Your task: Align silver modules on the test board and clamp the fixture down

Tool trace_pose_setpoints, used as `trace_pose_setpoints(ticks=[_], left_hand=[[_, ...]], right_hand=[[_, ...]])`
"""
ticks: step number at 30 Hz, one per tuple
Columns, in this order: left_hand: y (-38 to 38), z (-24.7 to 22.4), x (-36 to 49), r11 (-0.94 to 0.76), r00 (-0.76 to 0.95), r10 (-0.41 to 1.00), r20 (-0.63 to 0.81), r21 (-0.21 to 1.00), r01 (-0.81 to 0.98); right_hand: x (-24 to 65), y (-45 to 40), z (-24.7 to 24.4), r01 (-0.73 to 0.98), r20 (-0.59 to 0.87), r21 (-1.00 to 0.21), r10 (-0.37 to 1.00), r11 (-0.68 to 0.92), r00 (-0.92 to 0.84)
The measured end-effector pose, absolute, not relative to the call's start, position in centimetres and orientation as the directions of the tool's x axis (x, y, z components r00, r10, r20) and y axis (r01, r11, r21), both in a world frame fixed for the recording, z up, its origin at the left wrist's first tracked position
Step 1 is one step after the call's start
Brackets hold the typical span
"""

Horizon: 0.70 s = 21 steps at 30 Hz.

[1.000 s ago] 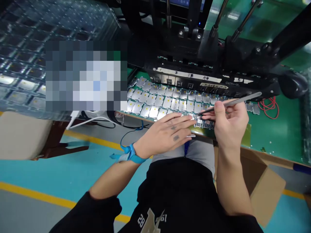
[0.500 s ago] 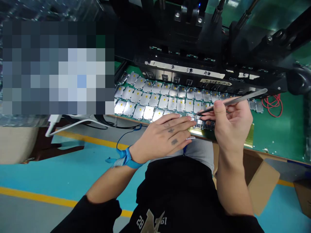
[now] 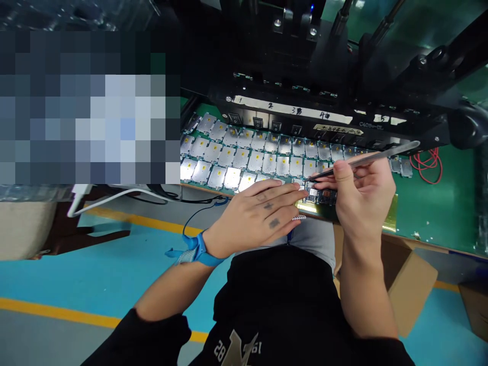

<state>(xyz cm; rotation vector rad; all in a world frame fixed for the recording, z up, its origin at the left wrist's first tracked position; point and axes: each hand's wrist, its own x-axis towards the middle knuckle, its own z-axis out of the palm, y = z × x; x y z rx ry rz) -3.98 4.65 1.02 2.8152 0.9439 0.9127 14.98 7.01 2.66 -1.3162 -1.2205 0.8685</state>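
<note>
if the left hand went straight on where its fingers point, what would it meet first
The left hand would probably meet the small circuit boards first, before the right hand, though depth is unclear.

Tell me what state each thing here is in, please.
Left hand, open, palm down
Right hand, gripping
Tweezer-like tool, held slanted
Metal-topped boards, laid in rows
Wrist strap, fastened
Red wire, loosely coiled
Cardboard box, open
Small blue light, lit
Rocker switches, positions too small to tell

Single head-worn view, facing forward, down onto green bench (image 3: 459,203); left hand (image 3: 265,211), right hand (image 3: 362,198) near.
</note>
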Motion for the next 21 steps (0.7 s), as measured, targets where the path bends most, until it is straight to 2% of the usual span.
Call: trace_pose_setpoints(ticks=[6, 12, 21], left_hand=[[4.67, 0.86, -3.94, -0.815, 0.630, 0.560, 0.538, 0.222, 0.535], [4.65, 0.82, -3.96, -0.812, 0.630, 0.564, 0.534, 0.219, 0.541], [4.61, 0.61, -4.02, -0.813, 0.625, 0.573, 0.530, 0.270, 0.516]], right_hand=[[15.04, 6.82, 2.71, 0.179, 0.204, -0.969, 0.962, 0.172, 0.183], [15.31, 6.46, 2.38, 0.205, 0.314, -0.937, 0.940, 0.285, 0.131], [15.14, 6.22, 2.54, 0.196, 0.303, -0.943, 0.939, 0.270, 0.165]])
